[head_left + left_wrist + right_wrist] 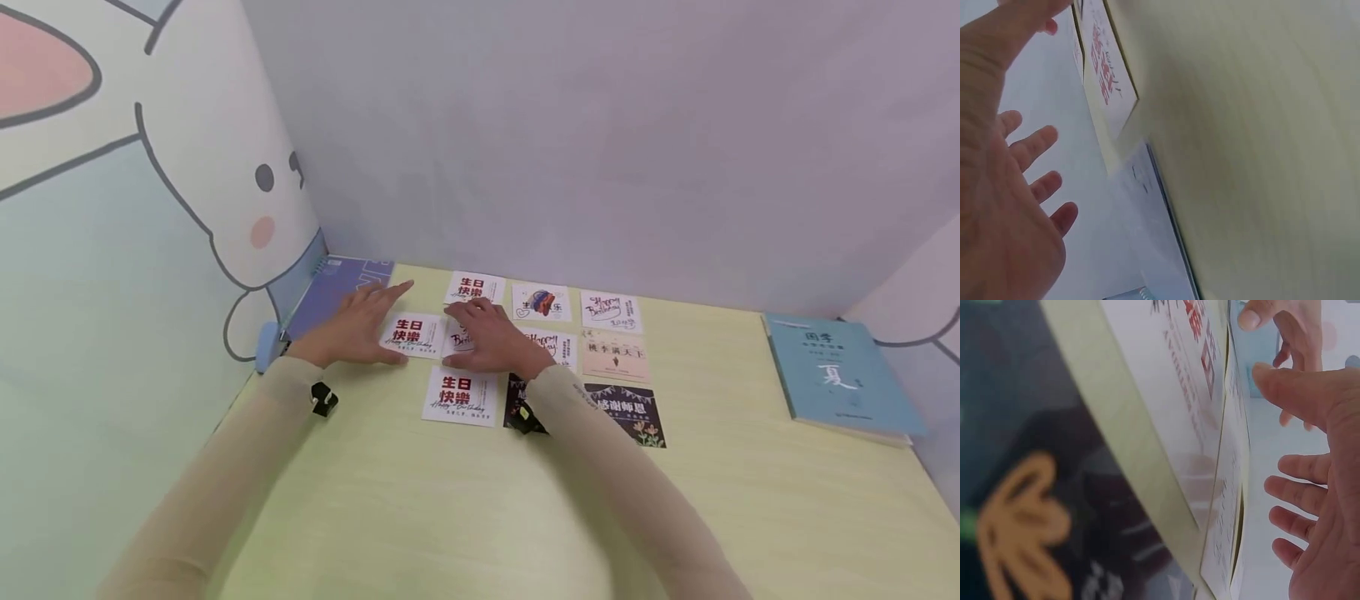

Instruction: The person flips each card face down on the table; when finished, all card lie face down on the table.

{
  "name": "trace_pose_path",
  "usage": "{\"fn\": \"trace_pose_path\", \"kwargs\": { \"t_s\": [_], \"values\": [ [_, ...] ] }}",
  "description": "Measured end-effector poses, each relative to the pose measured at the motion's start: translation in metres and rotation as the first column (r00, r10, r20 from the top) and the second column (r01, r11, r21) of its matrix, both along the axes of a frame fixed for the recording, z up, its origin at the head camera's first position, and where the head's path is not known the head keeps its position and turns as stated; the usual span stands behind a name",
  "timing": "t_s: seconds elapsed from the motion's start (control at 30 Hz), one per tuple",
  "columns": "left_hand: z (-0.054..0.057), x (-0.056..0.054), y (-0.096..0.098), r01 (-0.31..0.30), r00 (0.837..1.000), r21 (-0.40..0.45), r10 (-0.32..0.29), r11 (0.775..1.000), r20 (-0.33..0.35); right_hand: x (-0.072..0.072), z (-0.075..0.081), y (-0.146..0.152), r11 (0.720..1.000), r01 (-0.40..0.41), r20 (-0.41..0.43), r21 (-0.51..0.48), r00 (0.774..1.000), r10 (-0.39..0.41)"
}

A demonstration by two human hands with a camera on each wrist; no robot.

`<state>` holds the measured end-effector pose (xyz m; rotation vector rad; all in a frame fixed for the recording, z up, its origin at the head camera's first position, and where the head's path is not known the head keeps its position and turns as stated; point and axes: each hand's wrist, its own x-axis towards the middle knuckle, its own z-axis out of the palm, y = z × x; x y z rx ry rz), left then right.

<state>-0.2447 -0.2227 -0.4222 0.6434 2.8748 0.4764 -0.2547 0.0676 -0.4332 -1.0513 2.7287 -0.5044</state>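
My left hand [358, 325] is spread at the left end of several small cards, its fingertips near a white card with red lettering [414, 335]. Over the middle row, my right hand [491, 340] covers part of another white card [457, 338]. Its fingers are apart in the right wrist view, and no card shows between them. Nearer me lie a white card with red print [459, 398] and a black card [514, 398], the latter partly hidden by the right wrist. Whether either hand touches a card I cannot tell.
Behind and right lie a red-lettered card [476, 287], a colourful card [542, 302], a Happy Birthday card [611, 310], a pink card [617, 358] and a black flowered card [626, 414]. A purple-blue notebook [341, 292] stands left; a teal book [843, 375] lies right. Walls bound the table [420, 517].
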Motion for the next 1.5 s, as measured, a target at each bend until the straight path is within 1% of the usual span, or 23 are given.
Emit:
{"fn": "trace_pose_path", "kwargs": {
  "t_s": [0.07,0.13,0.3,0.47,0.77,0.87,1.03,1.1,1.27,1.4,1.5],
  "values": [
    [-0.001,-0.002,0.002,-0.003,1.000,0.016,0.003,1.000,0.020,0.000,0.000,-0.004,1.000,0.002,0.006,0.014,1.000,-0.002],
    [-0.002,-0.004,0.003,-0.006,0.999,0.013,0.006,1.000,0.039,0.000,0.000,-0.008,1.000,0.002,0.003,0.030,1.000,-0.002],
    [-0.007,-0.007,0.005,-0.006,0.996,0.031,0.003,1.000,0.084,-0.003,-0.002,-0.016,0.999,-0.001,0.005,0.043,1.000,0.001],
    [-0.008,-0.009,0.007,-0.003,0.994,0.075,-0.006,0.997,0.111,-0.006,-0.006,-0.022,0.999,0.002,0.020,0.052,1.000,-0.003],
    [-0.005,-0.010,0.008,0.027,0.995,0.145,-0.040,0.989,0.089,-0.008,-0.010,-0.027,0.996,0.026,-0.001,0.079,1.000,-0.026],
    [-0.003,-0.008,0.007,0.037,0.995,0.154,-0.050,0.987,0.086,-0.007,-0.008,-0.027,0.998,0.027,-0.019,0.054,0.999,-0.026],
    [-0.002,-0.007,0.008,0.078,0.995,0.123,-0.085,0.989,0.054,-0.006,-0.004,-0.026,1.000,0.020,-0.056,-0.001,0.998,-0.020],
    [-0.001,-0.007,0.010,0.090,0.995,0.096,-0.094,0.991,0.037,-0.005,-0.002,-0.024,0.999,0.027,-0.045,-0.030,0.999,-0.028],
    [0.002,-0.007,0.014,0.076,0.997,0.078,-0.077,0.994,0.017,-0.003,0.003,-0.014,0.990,0.087,0.013,-0.111,0.996,-0.086],
    [0.004,-0.005,0.012,0.038,0.999,0.115,-0.038,0.993,0.003,-0.003,0.005,-0.008,0.979,0.122,0.038,-0.164,0.992,-0.118],
    [0.005,-0.004,0.011,0.046,0.999,0.167,-0.042,0.985,-0.023,-0.004,0.004,-0.007,0.977,0.119,0.047,-0.179,0.993,-0.112]
  ]
}}
